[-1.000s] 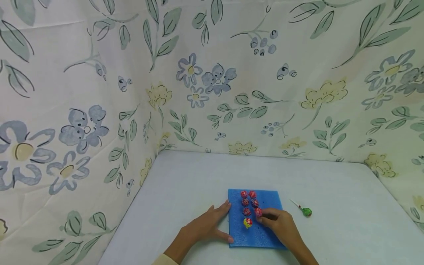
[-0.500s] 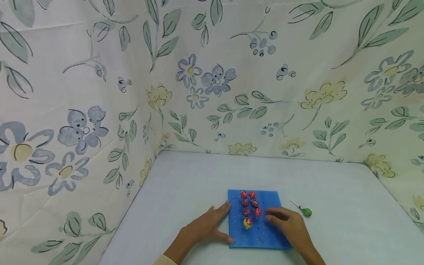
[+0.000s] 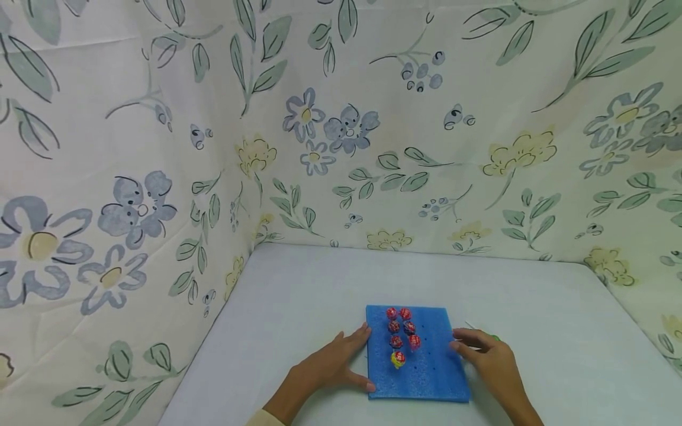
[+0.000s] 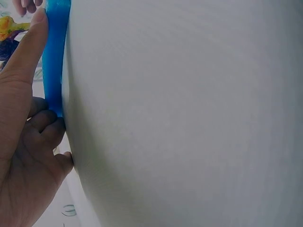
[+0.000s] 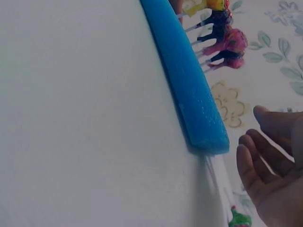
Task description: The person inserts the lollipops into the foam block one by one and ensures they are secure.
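Note:
A blue foam board (image 3: 444,373) lies on the white table. Several wrapped lollipops stand upright in it in two columns, among them a pink-red lollipop (image 3: 414,341) and a yellow one (image 3: 398,358). My left hand (image 3: 330,362), thumb and fingers spread, rests against the board's left edge; the left wrist view shows its thumb and fingertips touching the foam (image 4: 54,56). Over the board's right edge hovers my right hand (image 3: 492,361), fingers slightly bent and holding nothing. Beyond it lies a green lollipop (image 5: 240,218), mostly hidden by that hand in the head view.
The white tabletop (image 3: 319,278) extends around the board. Floral cloth (image 3: 415,195) hangs behind the table and along its sides. Small dark holes show in the right part of the board.
My right hand has let go of the pink-red lollipop, which now stands in the board, and has moved right toward the green lollipop. The left hand has stayed in place.

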The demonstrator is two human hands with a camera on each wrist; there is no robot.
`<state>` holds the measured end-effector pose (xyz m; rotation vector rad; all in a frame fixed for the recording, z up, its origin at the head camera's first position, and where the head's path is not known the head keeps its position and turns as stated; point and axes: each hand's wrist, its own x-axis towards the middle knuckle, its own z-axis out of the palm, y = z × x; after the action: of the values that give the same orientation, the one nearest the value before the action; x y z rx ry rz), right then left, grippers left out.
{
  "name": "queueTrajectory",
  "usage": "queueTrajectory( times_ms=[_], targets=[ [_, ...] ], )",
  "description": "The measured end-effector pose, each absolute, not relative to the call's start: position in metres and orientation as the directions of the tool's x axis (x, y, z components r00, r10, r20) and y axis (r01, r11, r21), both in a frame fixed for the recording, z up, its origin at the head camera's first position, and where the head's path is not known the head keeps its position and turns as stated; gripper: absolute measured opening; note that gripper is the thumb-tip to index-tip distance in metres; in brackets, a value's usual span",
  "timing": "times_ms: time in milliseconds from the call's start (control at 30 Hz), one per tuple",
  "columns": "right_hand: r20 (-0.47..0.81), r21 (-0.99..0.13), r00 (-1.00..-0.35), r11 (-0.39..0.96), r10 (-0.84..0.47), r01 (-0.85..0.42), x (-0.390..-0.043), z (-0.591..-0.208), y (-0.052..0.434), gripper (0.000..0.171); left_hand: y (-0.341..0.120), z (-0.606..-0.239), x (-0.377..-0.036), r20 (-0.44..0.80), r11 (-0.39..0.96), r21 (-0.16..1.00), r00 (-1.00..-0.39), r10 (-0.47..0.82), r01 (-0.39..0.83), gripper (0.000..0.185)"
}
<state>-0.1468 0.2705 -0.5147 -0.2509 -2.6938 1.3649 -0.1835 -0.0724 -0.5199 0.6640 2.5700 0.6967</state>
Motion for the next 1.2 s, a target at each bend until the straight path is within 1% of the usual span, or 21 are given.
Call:
queueTrajectory(
  times_ms=[133, 300, 433, 567, 867, 1033, 1200],
  targets=[
    [0.049, -0.791, -0.971, 0.603, 0.233, 0.105, -0.147, -0.512, 0.283, 0.041, -0.073, -0.519, -0.184, -0.239, 0.763, 0.546, -0.809, 0.537, 0.346, 0.115],
    [0.111, -0.792, -0.955, 0.606, 0.273, 0.081, -0.146, -0.51, 0.296, 0.037, -0.073, -0.519, -0.184, -0.24, 0.763, 0.546, -0.809, 0.537, 0.345, 0.115],
    [0.137, -0.777, -0.943, 0.624, 0.303, 0.087, -0.146, -0.51, 0.305, 0.035, -0.073, -0.518, -0.183, -0.238, 0.761, 0.55, -0.809, 0.538, 0.345, 0.115],
    [0.143, -0.764, -0.939, 0.638, 0.314, 0.097, -0.147, -0.51, 0.315, 0.038, -0.073, -0.518, -0.183, -0.233, 0.759, 0.548, -0.808, 0.541, 0.351, 0.115],
    [0.049, -0.785, -0.929, 0.589, 0.367, 0.191, -0.151, -0.513, 0.33, 0.051, -0.074, -0.522, -0.185, -0.214, 0.745, 0.555, -0.803, 0.557, 0.369, 0.116],
    [-0.014, -0.767, -0.92, 0.586, 0.391, 0.261, -0.155, -0.515, 0.335, 0.05, -0.073, -0.523, -0.185, -0.217, 0.749, 0.552, -0.805, 0.553, 0.366, 0.116],
    [-0.065, -0.782, -0.918, 0.552, 0.391, 0.29, -0.157, -0.517, 0.337, 0.05, -0.073, -0.524, -0.185, -0.218, 0.751, 0.545, -0.802, 0.556, 0.372, 0.116]
  ],
)
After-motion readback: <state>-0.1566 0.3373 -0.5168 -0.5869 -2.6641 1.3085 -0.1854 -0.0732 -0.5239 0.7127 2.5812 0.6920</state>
